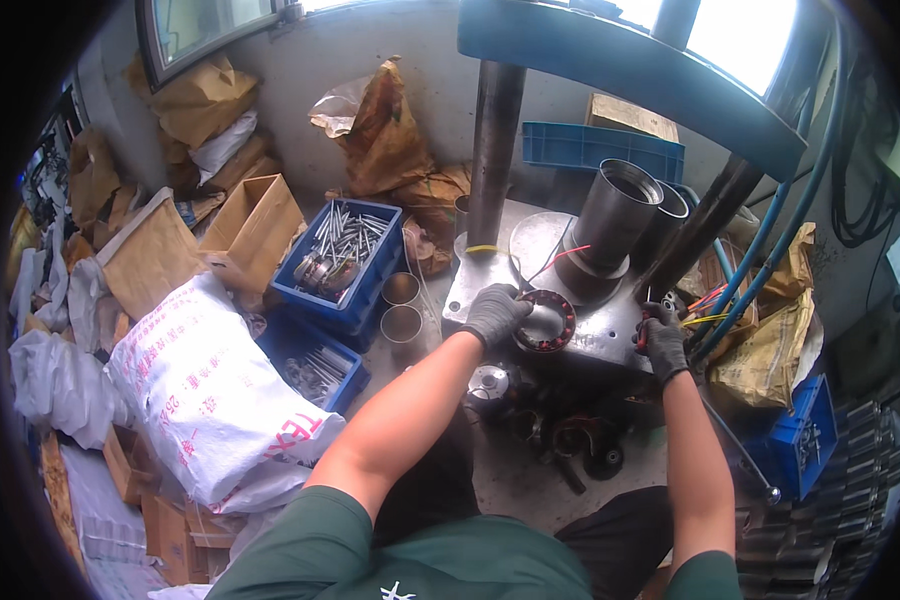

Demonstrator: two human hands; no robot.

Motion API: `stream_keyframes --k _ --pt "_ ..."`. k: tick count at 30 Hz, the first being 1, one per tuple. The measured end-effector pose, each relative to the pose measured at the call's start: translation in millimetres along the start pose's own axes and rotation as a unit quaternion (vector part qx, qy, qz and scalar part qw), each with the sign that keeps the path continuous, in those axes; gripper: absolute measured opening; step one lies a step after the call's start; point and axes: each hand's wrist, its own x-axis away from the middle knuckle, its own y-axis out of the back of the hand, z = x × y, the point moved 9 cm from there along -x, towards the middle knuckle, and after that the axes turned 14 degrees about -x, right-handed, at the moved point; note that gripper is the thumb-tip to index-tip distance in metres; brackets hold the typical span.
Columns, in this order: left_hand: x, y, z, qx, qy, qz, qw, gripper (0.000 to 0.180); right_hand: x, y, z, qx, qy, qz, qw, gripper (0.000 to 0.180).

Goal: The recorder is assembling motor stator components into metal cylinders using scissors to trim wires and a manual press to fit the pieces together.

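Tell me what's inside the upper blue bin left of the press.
The upper blue bin holds a heap of slim metal rods, with some rounder metal parts at the near end. Its bottom and anything beneath that top layer are covered.

Pretty sure I'm looking at a workshop from my remote seat, some sort of metal-parts place. Giveaway is the big machine frame [620, 55] with its blue top beam, thick steel columns [497, 150] and a metal cylinder [618, 215] standing on its base. Left of the frame I've got a blue bin [315, 308] loaded with metal rods [352, 235], a fat white sack [210, 390] and an open cardboard box [255, 225]. Right of it: blue hoses [808, 225], another blue tub [782, 455] and stacked metal pieces [860, 500].
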Motion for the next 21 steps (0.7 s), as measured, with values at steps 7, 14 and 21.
stream_keyframes --k 7,14,21 --pt "16 -53 -56 0.481 0.045 0.111 0.868 0.029 81 -39 2 -0.293 0.058 0.045 0.953 0.029" --pt "30 -55 -113 0.43 -0.074 0.101 0.894 0.033 110 -32 21 -0.384 0.097 0.025 0.918 0.029" --pt "67 -116 -134 0.623 0.071 0.273 0.729 0.047 123 -8 15 -0.369 0.058 -0.04 0.927 0.036"
